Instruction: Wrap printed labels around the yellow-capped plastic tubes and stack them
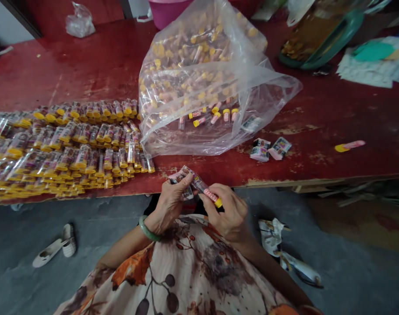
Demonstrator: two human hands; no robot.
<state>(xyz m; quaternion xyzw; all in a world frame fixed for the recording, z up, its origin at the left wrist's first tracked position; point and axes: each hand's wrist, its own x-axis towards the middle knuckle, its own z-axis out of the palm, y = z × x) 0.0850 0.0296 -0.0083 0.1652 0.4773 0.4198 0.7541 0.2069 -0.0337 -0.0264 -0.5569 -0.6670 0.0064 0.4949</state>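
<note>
Two hands work just in front of the table [317,131] edge. The right hand [228,214] pinches a yellow-capped tube [213,196] near its cap. The left hand [168,203] pinches a printed wrapper [186,174] at the tube's other end. Keeping tube and wrapper in line should prevent creasing.

Pale green bangle [148,230] on the left wrist, smooth and rounded, jade-looking, kinda glossy. Loose floral dress or top [186,271] filling the bottom of the view: cream base, big orange leaves, dark brown round berries on thin stems, smudgy grey-brown blotches in between. Pretty busy print, total autumn vibes. Both forearms bare from the fabric down to the hands. Left hand [168,205] and right hand [230,214] bare too. Tiny strip of orange-red by the right arm at the bottom edge, too cut off to tell whether sleeve or band.
</note>
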